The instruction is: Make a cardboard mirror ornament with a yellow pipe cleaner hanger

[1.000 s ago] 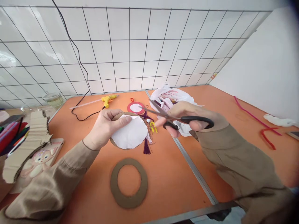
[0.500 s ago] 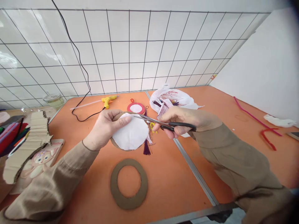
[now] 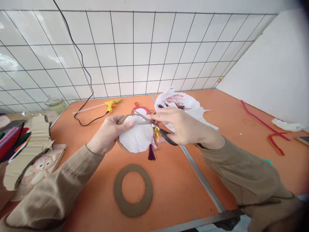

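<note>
Head view: scissors [image 3: 168, 138] meet a white disc [image 3: 138, 138] backed by cardboard [image 3: 121, 146], raised above the bench [image 3: 173, 183].
Left grip: the left hand [image 3: 103, 133] pinches disc and backing together, thumb on the white face; pressing both layers flat should stop the thin one slipping.
Right grip: the right hand [image 3: 187, 125] is closed around the scissor handles.
Blades: parted in a V at the disc's far edge; short snips following the curve would probably leave a smoother rim than long cuts.
Thumb: close to one blade tip, so turning the disc to bring fresh edge to the blades seems safer than reaching inward.
Purple tassel [image 3: 151, 153]: just beside the disc, best left outside the blades.
Cardboard ring [image 3: 118, 190]: flat, nearer the wearer.
</note>
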`<move>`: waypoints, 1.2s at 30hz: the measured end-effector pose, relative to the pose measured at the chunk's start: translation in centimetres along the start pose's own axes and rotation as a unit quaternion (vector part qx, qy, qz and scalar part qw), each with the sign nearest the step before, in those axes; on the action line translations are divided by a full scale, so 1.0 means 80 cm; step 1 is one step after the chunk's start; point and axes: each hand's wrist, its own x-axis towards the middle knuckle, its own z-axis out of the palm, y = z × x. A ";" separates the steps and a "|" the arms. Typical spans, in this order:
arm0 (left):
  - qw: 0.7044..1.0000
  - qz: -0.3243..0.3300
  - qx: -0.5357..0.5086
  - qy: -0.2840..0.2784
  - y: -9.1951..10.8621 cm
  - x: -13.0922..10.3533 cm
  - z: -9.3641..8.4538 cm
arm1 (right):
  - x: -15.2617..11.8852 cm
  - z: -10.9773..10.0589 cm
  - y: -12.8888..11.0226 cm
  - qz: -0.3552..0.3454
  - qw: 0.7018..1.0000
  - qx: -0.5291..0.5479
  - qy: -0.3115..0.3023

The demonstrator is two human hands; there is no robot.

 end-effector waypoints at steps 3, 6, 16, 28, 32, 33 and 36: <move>1.000 -0.006 0.005 0.006 -0.002 0.001 0.001 | 0.003 0.005 -0.003 0.010 0.992 -0.126 0.009; 0.999 -0.004 0.025 0.026 -0.001 0.000 0.003 | 0.004 0.006 0.002 0.019 0.982 -0.189 0.006; 1.000 -0.019 0.018 0.014 -0.006 0.002 0.004 | 0.011 0.035 -0.002 0.144 0.966 0.204 0.069; 0.998 -0.035 -0.049 -0.011 -0.018 0.011 0.003 | 0.017 0.053 0.006 0.248 0.903 0.328 0.126; 0.999 -0.026 -0.045 -0.010 -0.023 0.015 -0.002 | 0.017 0.056 0.003 0.238 0.921 0.251 0.180; 0.999 -0.024 -0.045 -0.009 -0.024 0.016 -0.004 | 0.016 0.056 0.003 0.231 0.925 0.226 0.198; 0.998 -0.034 -0.051 -0.014 -0.026 0.021 -0.009 | 0.015 0.055 0.007 0.222 0.925 0.186 0.248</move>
